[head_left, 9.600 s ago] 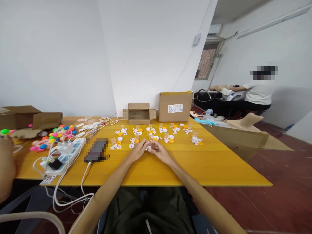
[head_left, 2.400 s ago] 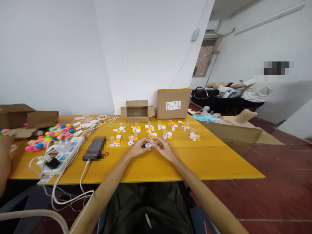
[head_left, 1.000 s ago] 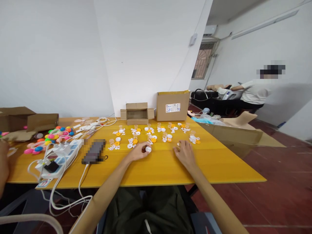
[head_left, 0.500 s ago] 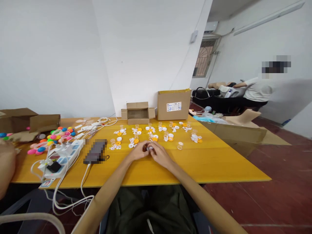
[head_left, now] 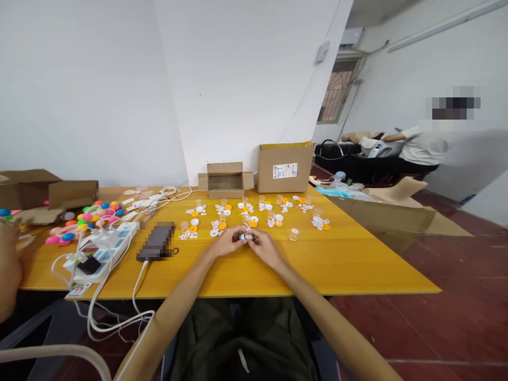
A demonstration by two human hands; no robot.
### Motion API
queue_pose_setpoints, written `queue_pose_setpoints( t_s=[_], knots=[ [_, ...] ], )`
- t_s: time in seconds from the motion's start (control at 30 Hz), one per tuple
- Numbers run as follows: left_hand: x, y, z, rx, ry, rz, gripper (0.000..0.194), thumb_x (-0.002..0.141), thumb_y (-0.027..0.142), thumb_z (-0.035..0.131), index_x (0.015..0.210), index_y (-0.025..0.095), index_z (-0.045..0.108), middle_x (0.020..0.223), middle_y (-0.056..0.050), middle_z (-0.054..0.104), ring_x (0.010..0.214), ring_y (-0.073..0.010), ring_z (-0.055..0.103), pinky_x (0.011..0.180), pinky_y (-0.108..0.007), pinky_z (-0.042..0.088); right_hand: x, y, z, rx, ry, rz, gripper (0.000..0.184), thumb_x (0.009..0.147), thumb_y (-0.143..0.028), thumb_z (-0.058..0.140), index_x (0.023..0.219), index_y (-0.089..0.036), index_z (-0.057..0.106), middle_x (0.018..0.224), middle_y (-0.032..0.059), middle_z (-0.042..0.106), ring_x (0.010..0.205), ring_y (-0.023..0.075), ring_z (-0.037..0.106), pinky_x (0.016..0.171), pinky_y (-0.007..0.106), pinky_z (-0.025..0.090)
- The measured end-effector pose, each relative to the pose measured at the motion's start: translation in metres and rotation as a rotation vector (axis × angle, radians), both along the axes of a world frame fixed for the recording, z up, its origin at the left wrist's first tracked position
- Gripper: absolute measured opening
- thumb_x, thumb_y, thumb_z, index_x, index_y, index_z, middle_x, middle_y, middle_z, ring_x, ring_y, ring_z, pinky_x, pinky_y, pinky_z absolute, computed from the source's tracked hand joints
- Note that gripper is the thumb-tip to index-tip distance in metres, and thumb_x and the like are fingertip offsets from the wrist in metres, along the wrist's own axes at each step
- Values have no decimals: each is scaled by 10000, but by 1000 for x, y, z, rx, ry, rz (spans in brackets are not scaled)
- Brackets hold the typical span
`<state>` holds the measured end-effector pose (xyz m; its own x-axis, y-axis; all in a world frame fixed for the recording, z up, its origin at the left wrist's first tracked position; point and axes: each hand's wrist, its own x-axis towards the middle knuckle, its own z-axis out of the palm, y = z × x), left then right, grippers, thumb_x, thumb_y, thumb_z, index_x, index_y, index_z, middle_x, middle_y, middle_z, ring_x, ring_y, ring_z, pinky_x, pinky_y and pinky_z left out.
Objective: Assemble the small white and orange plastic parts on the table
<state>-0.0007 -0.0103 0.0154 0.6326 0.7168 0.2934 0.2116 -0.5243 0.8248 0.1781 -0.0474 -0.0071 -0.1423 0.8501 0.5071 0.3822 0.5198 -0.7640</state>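
Note:
Both hands meet above the middle of the table. My left hand and my right hand are closed around a small white piece with dark spots. A bit of teal shows on its left side, and my fingers hide the rest. Just beyond the hands lie several small groups of parts: clear plastic cups, orange discs, white discs and small white dotted pieces. To the right of my right hand stands a clear cup, apart from the groups.
A small open cardboard box and a larger closed carton stand at the back. On the left are a power strip with cables, a dark phone-like device and colourful beads. Another person's arm is at the far left.
The hands have tilted slightly, so more of the white spotted piece and its teal part shows between the fingers. The camera view has shifted a little.

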Motion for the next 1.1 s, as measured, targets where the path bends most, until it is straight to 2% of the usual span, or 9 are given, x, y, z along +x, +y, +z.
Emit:
queue_pose_setpoints(
  t_s=[0.2,0.53,0.67,0.77,1.0,1.1],
  knots=[
    [0,1,-1,-44,-34,-19,330,852,477,706,986,176,715,934,-56,719,846,-189,622,800,-305,503,0,3,-4,-41,115,-4,209,723,-185,579,839,-218,749,853,34,787,788,227,716,751,343,573],
    [0,5,-4,-99,-66,-41,327,848,442,733,1035,174,740,1024,-77,751,936,-211,669,874,-328,526,-1,4,-8,-80,212,-18,180,715,-230,615,810,-212,767,804,32,793,727,220,721,697,334,596],
    [0,6,-5,-102,-79,-33,297,860,441,712,987,173,739,1009,-71,751,942,-211,670,879,-328,522,0,4,-8,-96,233,4,168,723,-245,618,800,-208,763,802,40,790,734,230,727,701,349,603],
    [0,6,-6,-96,-68,3,288,841,425,725,971,168,718,951,-56,736,873,-189,660,835,-311,523,0,5,-7,-113,239,9,178,721,-236,619,821,-210,764,835,46,793,769,235,735,739,363,610],
    [2,3,-4,-7,-20,41,131,791,237,674,908,183,659,878,-23,701,796,-161,626,786,-289,526,3,4,-3,-64,257,-83,192,768,-254,610,881,-229,763,917,53,797,845,248,743,772,379,616],
    [1,1,-3,41,29,65,156,749,187,631,904,198,638,857,-6,685,767,-157,599,751,-280,515,3,4,-4,-43,249,-115,211,782,-253,604,921,-239,762,961,55,794,873,249,739,771,382,620]
  ],
)
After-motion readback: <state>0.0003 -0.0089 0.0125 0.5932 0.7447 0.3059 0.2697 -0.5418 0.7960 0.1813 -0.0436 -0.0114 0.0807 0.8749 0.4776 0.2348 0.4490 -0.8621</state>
